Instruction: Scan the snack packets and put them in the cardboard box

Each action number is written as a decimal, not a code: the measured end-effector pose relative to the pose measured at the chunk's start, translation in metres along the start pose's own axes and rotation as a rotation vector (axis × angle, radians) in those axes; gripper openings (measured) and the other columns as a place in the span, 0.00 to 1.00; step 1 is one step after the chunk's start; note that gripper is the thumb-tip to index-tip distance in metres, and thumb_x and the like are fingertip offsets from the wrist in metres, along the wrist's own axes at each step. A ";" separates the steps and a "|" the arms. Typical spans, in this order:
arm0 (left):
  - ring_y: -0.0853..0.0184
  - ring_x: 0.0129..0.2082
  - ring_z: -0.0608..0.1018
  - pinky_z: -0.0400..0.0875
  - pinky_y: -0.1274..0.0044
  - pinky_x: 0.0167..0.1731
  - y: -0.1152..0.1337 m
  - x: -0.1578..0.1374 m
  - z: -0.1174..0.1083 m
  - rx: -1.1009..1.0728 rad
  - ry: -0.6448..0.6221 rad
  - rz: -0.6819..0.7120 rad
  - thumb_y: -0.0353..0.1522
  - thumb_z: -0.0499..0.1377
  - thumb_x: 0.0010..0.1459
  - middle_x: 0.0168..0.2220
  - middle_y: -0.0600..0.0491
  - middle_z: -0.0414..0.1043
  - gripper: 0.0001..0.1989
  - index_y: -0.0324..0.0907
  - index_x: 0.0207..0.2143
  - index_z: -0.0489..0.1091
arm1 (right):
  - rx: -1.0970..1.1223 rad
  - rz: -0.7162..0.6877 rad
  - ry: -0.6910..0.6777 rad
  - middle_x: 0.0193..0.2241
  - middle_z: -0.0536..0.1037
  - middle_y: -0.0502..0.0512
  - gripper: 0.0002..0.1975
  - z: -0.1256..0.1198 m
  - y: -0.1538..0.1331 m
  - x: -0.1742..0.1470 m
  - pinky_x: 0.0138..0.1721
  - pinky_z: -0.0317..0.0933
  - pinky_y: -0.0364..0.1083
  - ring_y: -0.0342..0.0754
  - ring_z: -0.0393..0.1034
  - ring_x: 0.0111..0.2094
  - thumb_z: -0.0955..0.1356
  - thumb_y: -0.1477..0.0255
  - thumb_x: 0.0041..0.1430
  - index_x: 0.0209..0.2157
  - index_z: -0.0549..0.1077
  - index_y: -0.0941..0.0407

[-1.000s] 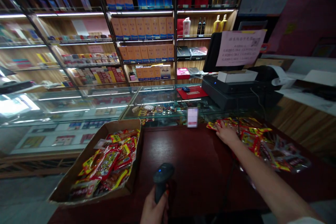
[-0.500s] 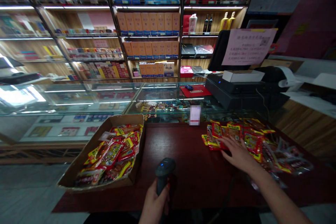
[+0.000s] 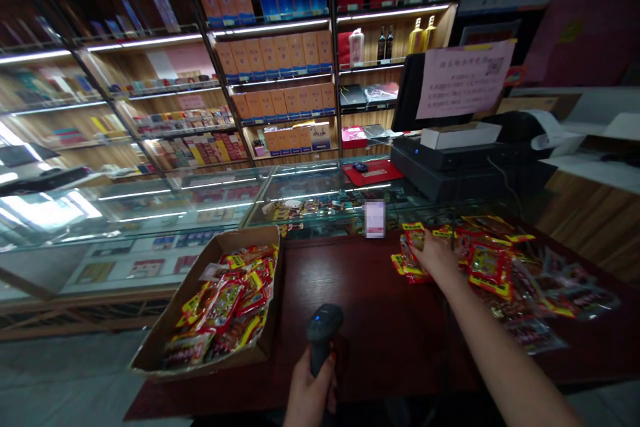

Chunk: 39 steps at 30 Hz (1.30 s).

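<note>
My left hand (image 3: 313, 383) is wrapped round the handle of a dark barcode scanner (image 3: 324, 327), whose small blue light shows on top. At the left end of a pile of snack packets, my right hand (image 3: 436, 259) is closed on a red-and-yellow snack packet (image 3: 413, 237); its fingertips are partly hidden. More shiny packets (image 3: 490, 263) lie to the right of that hand, some with clear wrapping. A cardboard box (image 3: 173, 373) to the left of the scanner holds many similar packets (image 3: 223, 303).
All this rests on a dark red-brown table (image 3: 350, 287). Behind it runs a glass display counter (image 3: 225, 213) with a red mat (image 3: 375, 173). A monitor (image 3: 407, 93) bearing a paper notice stands at the back right. Shelves of boxed goods (image 3: 285, 53) line the wall.
My right hand has gone from spread over the packets to closed on one at the pile's left end. The scanner stays in my left hand. The view has tilted slightly.
</note>
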<state>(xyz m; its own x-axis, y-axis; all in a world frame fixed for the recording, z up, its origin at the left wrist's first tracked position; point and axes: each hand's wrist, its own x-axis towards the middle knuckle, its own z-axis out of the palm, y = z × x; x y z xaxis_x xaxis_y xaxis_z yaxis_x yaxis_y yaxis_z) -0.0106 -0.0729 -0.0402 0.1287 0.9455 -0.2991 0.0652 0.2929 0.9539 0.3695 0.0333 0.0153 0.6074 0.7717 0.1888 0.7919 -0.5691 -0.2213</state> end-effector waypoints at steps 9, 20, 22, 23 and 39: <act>0.74 0.08 0.63 0.55 0.84 0.07 -0.002 0.001 0.001 -0.009 -0.009 -0.002 0.56 0.62 0.48 0.14 0.62 0.65 0.31 0.39 0.41 0.69 | 0.360 0.131 0.304 0.48 0.77 0.69 0.25 0.008 0.029 -0.016 0.60 0.46 0.67 0.64 0.68 0.51 0.62 0.61 0.59 0.53 0.72 0.61; 0.75 0.09 0.64 0.57 0.84 0.09 0.023 -0.012 0.003 -0.015 -0.041 -0.043 0.53 0.63 0.50 0.16 0.63 0.66 0.29 0.39 0.41 0.68 | 1.586 0.056 -0.321 0.38 0.83 0.57 0.23 0.032 -0.095 -0.113 0.40 0.71 0.52 0.56 0.78 0.37 0.73 0.56 0.48 0.43 0.73 0.53; 0.75 0.09 0.64 0.58 0.83 0.09 0.021 -0.012 0.003 -0.039 -0.051 -0.062 0.53 0.64 0.50 0.17 0.63 0.66 0.27 0.41 0.40 0.68 | 1.639 0.085 -0.422 0.36 0.84 0.56 0.24 0.039 -0.101 -0.114 0.40 0.72 0.53 0.56 0.79 0.36 0.76 0.56 0.44 0.41 0.74 0.54; 0.75 0.09 0.64 0.58 0.83 0.10 0.020 -0.013 0.003 -0.047 -0.053 -0.062 0.53 0.64 0.50 0.17 0.63 0.66 0.26 0.41 0.39 0.67 | 1.639 0.097 -0.444 0.36 0.84 0.56 0.24 0.041 -0.100 -0.113 0.40 0.72 0.53 0.57 0.79 0.35 0.76 0.56 0.43 0.40 0.75 0.54; 0.76 0.12 0.64 0.58 0.84 0.13 0.024 -0.023 0.000 0.143 -0.144 0.074 0.49 0.62 0.55 0.17 0.63 0.60 0.23 0.37 0.38 0.71 | 1.755 0.170 -0.530 0.36 0.84 0.54 0.25 0.033 -0.093 -0.121 0.39 0.73 0.52 0.56 0.79 0.37 0.78 0.57 0.42 0.42 0.77 0.52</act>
<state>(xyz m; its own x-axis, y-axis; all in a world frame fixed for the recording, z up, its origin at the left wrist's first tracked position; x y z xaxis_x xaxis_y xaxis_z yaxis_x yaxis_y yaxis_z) -0.0121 -0.0876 -0.0099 0.2773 0.9307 -0.2385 0.1889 0.1906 0.9633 0.2202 0.0029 -0.0187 0.3073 0.9400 -0.1481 -0.4495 0.0062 -0.8933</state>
